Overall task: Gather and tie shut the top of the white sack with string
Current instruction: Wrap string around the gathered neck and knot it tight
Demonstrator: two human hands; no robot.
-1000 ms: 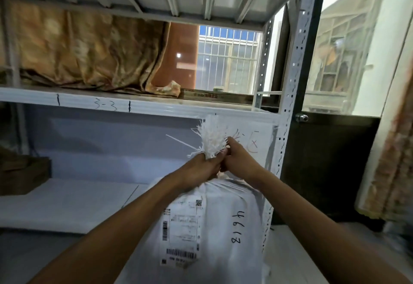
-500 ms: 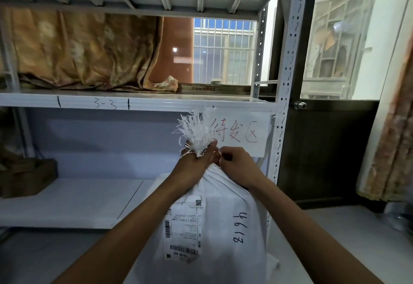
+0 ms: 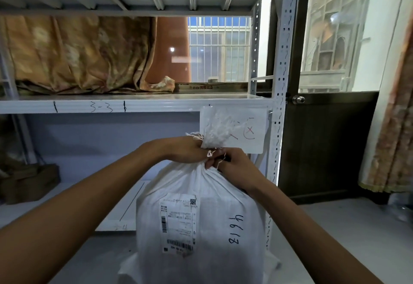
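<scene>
the right hand [image 3: 232,165] has dropped from the sack [image 3: 201,216] neck to just under the left hand [image 3: 185,150], fingers pinching string [image 3: 211,152]; the left grips the gathered top below the shelf [image 3: 134,104]. knotting looks under way.

1. I read "3-3" handwritten in black on the front edge of the shelf [image 3: 134,106], set between two short black vertical strokes.
2. On the white sack [image 3: 201,227] I read "46613" or something close, handwritten in black and turned sideways; the digits are hard to make out.
3. A printed shipping label [image 3: 178,224] is stuck on the sack, with barcodes and a small QR code; its print is too small for me to read.
4. A white paper sign [image 3: 252,131] hangs from the shelf edge with red handwritten marks, partly hidden by the sack's frayed top; I cannot read them.
5. A flat box [image 3: 210,87] on the shelf bears print too blurred to read.
</scene>
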